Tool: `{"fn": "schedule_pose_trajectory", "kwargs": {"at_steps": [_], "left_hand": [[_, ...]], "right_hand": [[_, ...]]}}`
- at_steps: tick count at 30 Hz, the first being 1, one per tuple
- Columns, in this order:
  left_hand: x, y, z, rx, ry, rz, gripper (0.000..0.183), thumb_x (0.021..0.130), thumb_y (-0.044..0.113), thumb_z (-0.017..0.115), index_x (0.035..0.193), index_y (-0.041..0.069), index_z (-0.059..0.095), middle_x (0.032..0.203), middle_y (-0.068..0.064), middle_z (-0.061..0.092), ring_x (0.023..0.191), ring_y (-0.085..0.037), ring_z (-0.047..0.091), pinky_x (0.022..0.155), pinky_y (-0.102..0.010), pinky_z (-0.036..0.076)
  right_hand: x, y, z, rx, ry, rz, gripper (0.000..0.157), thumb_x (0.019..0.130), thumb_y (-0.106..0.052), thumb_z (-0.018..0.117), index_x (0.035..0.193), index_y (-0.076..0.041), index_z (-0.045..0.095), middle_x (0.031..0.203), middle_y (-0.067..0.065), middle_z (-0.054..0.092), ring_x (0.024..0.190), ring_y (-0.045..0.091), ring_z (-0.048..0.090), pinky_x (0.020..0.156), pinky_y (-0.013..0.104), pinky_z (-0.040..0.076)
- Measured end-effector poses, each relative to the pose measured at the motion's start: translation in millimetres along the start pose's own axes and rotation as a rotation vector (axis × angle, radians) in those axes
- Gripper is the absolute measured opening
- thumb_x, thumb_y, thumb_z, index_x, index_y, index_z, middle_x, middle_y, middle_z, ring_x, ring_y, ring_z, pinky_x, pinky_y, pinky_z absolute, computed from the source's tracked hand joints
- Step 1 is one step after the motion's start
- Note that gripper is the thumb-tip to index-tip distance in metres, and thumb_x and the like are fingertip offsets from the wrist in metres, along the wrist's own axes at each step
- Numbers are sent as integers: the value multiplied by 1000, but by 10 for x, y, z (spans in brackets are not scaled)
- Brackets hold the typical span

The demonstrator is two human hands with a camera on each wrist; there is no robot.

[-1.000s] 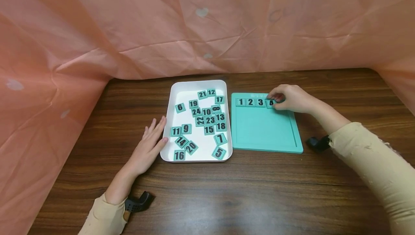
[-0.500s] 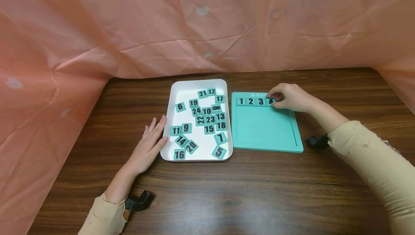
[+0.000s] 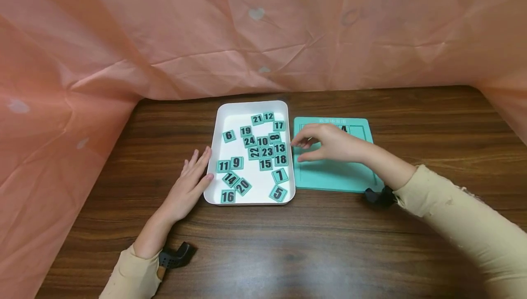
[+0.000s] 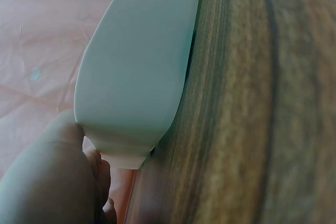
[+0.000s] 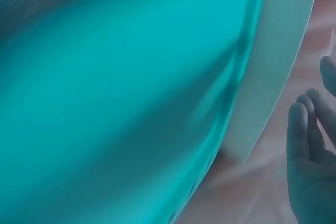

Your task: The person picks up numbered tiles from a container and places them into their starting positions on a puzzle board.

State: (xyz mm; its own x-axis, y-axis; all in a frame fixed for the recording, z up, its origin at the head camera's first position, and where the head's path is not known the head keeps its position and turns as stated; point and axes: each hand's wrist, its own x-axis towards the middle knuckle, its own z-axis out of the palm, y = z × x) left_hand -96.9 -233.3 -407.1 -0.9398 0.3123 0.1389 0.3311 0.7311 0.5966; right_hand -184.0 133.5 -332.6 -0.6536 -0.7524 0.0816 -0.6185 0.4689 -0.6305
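My left hand (image 3: 187,191) rests with straight fingers against the left side of the white tray (image 3: 250,201); the left wrist view also has it touching the tray's wall (image 4: 131,66). Loose number tiles lie in the tray, among them tile 5 (image 3: 278,193), tile 7 (image 3: 280,176) and tile 6 (image 3: 228,136). Over the turquoise board (image 3: 329,180), near the tray's right rim, hovers my right hand (image 3: 329,143), thumb and fingers apart with nothing between them. Tile 4 (image 3: 344,128) shows in the board's top row; the hand hides the tiles left of it.
Board and tray stand side by side on a brown wooden table (image 3: 255,248). A pink cloth (image 3: 197,38) hangs behind and at the sides. Black wrist devices stick out below the left wrist (image 3: 178,256) and the right wrist (image 3: 379,197).
My right hand has let go of tile 4 in the board's top row and moved left and nearer, towards the tray. The left hand has stayed at the tray's side.
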Motion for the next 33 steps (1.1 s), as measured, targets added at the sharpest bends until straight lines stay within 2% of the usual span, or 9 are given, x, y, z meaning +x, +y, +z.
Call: {"fn": "schedule_pose_trajectory", "kwargs": {"at_steps": [7,13,25,33], "left_hand": [[-2,7,8,0,1,-10,57,97,32,41,146,27,14,150,10,14,139,-24,3,110,-49,0],[-3,2,12,1,1,-13,57,97,33,40,146,28,13,150,11,14,139,-23,3,110,-49,0],[2,3,13,3,0,-13,57,97,34,40,146,29,13,150,11,13,140,-22,2,110,-49,0],[-5,6,10,9,0,-18,56,96,37,39,146,30,12,150,11,14,139,-23,3,110,-49,0]], "right_hand": [[129,-299,346,80,-154,-125,30,75,-17,75,101,-9,66,93,4,61,83,16,58,73,27,51],[177,-384,517,-6,-221,-146,29,74,-18,75,101,-9,66,93,1,61,81,14,55,70,24,49],[200,-478,619,-166,-250,-91,28,70,-24,79,91,-11,66,83,-1,56,73,12,48,61,20,43],[201,-496,663,-202,-265,-102,24,71,-19,77,90,-10,67,84,-2,59,74,11,48,66,21,43]]}}
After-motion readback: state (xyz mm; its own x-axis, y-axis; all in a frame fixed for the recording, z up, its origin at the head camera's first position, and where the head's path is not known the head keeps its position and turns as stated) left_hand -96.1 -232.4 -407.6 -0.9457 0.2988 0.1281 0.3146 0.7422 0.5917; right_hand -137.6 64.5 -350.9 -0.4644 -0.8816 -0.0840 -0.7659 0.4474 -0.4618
